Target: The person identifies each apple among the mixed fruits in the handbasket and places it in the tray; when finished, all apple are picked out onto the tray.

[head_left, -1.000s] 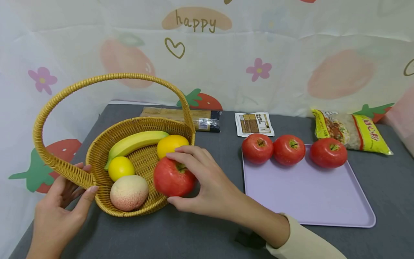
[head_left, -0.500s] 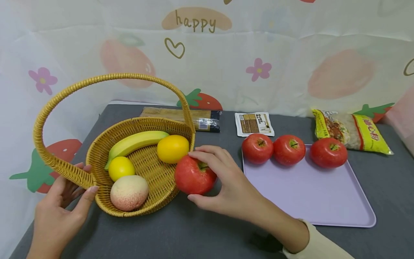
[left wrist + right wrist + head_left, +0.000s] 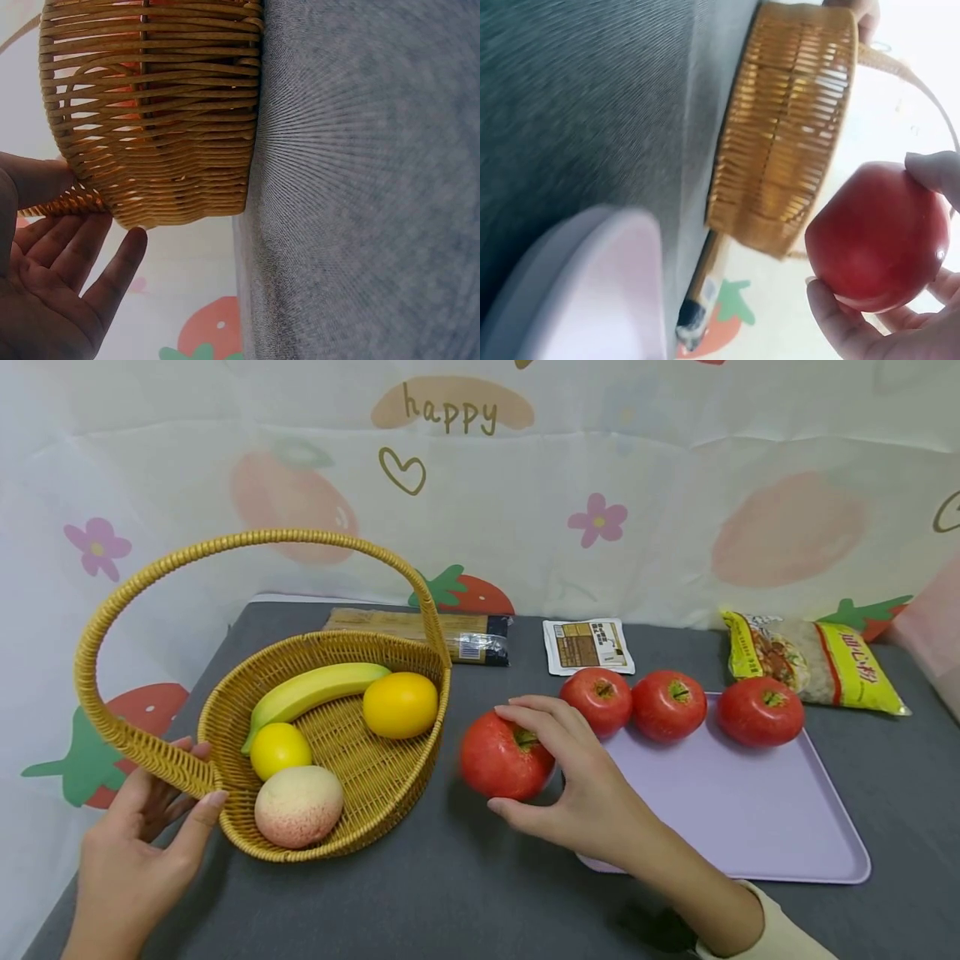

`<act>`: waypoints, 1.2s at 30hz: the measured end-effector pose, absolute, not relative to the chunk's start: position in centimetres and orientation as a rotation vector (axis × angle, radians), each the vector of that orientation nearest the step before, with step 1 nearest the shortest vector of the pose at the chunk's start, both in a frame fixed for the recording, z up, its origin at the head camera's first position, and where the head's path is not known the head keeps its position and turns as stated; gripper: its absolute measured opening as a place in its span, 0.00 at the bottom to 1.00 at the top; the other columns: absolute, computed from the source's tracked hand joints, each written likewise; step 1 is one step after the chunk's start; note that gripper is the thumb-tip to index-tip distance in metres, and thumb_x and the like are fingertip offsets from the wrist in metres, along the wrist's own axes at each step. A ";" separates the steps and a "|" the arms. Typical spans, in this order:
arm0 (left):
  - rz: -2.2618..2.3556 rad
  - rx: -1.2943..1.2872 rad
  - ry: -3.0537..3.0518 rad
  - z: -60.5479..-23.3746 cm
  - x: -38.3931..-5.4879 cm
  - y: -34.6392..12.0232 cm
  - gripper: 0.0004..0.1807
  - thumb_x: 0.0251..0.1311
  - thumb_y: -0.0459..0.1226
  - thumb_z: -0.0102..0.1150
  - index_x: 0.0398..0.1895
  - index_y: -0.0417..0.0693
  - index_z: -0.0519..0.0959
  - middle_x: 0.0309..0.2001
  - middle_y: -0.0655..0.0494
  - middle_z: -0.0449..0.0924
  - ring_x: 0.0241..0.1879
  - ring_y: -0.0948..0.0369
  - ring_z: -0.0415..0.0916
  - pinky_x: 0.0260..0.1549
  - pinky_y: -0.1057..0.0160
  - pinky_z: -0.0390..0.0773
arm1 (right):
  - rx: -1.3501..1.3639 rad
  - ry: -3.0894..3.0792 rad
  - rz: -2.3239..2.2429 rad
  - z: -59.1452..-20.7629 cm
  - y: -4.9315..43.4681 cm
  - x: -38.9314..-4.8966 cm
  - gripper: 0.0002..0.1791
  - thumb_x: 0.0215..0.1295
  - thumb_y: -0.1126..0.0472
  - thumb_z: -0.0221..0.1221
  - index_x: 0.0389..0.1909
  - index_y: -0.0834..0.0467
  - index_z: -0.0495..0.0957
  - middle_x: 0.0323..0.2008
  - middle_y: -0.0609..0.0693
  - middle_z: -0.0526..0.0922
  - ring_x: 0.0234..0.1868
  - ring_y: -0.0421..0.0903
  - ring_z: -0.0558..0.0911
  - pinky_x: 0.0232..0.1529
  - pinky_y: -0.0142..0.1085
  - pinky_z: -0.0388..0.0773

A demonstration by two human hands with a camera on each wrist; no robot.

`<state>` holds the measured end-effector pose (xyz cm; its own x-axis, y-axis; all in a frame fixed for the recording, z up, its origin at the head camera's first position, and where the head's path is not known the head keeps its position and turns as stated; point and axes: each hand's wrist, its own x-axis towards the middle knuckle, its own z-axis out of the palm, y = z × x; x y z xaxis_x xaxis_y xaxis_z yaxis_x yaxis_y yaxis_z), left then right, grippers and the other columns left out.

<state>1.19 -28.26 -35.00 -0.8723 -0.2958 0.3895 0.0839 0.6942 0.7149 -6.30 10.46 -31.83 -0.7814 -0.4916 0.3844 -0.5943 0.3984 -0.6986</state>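
Note:
My right hand (image 3: 592,793) holds a red apple (image 3: 504,758) between thumb and fingers, above the table between basket and tray. In the right wrist view, the apple (image 3: 881,238) hangs clear of the tabletop. My left hand (image 3: 138,860) grips the wicker basket (image 3: 408,789) at its left side, where the arched handle meets the rim, thumb in front and fingers behind. Inside the basket lie a banana (image 3: 318,693), an orange-yellow fruit (image 3: 401,705), a yellow lemon-like fruit (image 3: 281,751) and a peach (image 3: 299,807). The left wrist view shows the woven wall (image 3: 165,135) beside my fingers.
A lilac tray (image 3: 750,818) at the right bears three red apples (image 3: 669,706) along its far edge. Behind stand a packet of noodles (image 3: 480,639), a small white packet (image 3: 588,646) and a yellow bag (image 3: 817,662). A patterned cloth (image 3: 517,485) hangs at the back.
My right hand has carried the apple rightward, from over the basket's right part to beyond its rim, near the tray. The left hand and basket have stayed in place.

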 end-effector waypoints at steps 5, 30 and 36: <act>-1.063 0.143 -2.409 -35.0 1.2 -28.2 0.36 0.54 0.23 0.71 0.68 0.42 0.73 0.58 0.58 0.80 0.52 0.79 0.74 0.45 0.84 0.72 | 0.936 -2.567 1.291 -32.2 11.7 -6.5 0.43 0.49 0.58 0.78 0.68 0.46 0.71 0.65 0.41 0.69 0.65 0.41 0.66 0.48 0.40 0.83; -1.084 0.156 -2.413 -34.9 1.1 -28.4 0.36 0.54 0.23 0.71 0.68 0.42 0.73 0.58 0.58 0.80 0.52 0.79 0.75 0.45 0.83 0.73 | 0.829 -2.698 0.958 -34.7 18.4 -6.8 0.41 0.41 0.61 0.81 0.61 0.54 0.76 0.57 0.48 0.75 0.57 0.47 0.72 0.48 0.51 0.81; -1.067 0.163 -2.413 -35.0 1.1 -28.4 0.35 0.54 0.23 0.71 0.68 0.41 0.73 0.58 0.57 0.80 0.52 0.79 0.74 0.45 0.84 0.72 | 0.847 -2.704 0.932 -34.9 18.7 -6.7 0.42 0.40 0.61 0.82 0.62 0.55 0.76 0.57 0.49 0.76 0.55 0.48 0.73 0.49 0.51 0.79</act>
<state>1.06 -28.38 -35.01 -0.8714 -0.2986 0.3892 0.0870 0.6868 0.7216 -6.72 18.75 -34.86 -0.8273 -0.4623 0.3192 -0.5608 0.6457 -0.5182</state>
